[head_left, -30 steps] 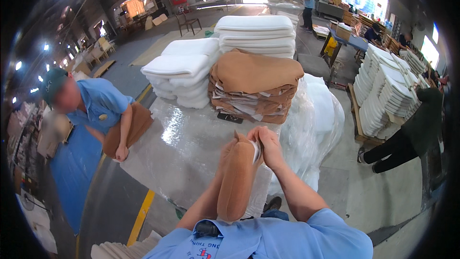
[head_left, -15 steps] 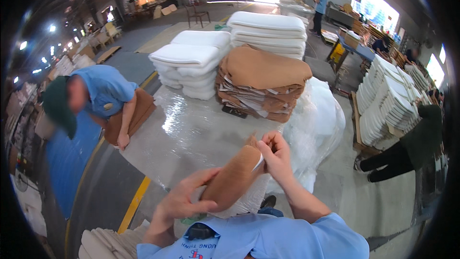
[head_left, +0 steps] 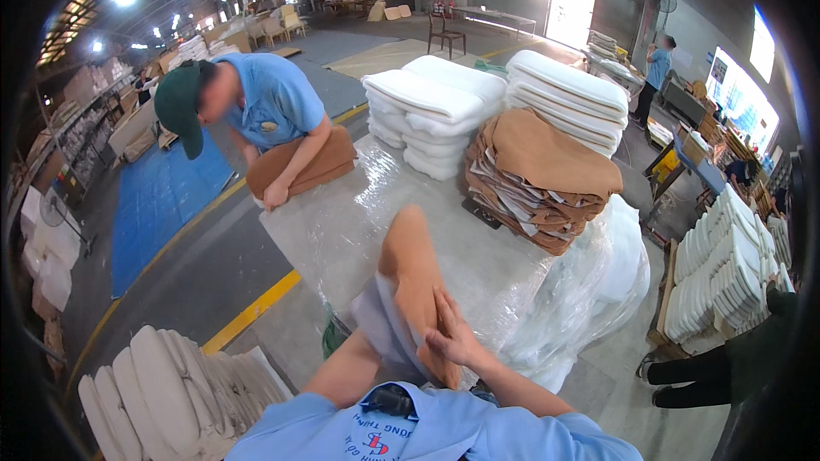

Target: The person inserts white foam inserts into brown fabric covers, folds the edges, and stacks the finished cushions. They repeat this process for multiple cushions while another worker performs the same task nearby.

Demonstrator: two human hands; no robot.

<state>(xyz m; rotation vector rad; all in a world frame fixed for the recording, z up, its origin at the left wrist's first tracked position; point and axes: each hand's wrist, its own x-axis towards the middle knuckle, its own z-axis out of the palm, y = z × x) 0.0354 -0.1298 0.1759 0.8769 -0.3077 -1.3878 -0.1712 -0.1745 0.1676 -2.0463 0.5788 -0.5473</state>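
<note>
A brown fabric cover (head_left: 414,277) with a pale grey-white lining (head_left: 376,316) stands upright in front of my chest. My left forearm goes in behind the lining, and that hand is hidden by or inside the cover. Against the lower right side of the brown cloth rests my right hand (head_left: 454,337), fingers stretched along it and thumb apart. Beneath is a table covered in clear plastic film (head_left: 342,226). On its far right part sits a heap of brown covers (head_left: 547,175) with pale linings showing at the edges.
White cushion pads (head_left: 436,94) are stacked beyond the heap, with another white stack (head_left: 568,94) beside them. At the table's left, a co-worker (head_left: 278,102) leans over folded brown fabric (head_left: 312,162). Beige pads (head_left: 175,393) lie low at my left. Plastic-wrapped white bundles (head_left: 589,290) stand at the right.
My left hand has gone out of sight behind or into the cover. The cover has turned more upright, showing its lining. My right hand has moved from its top edge to its lower side.
</note>
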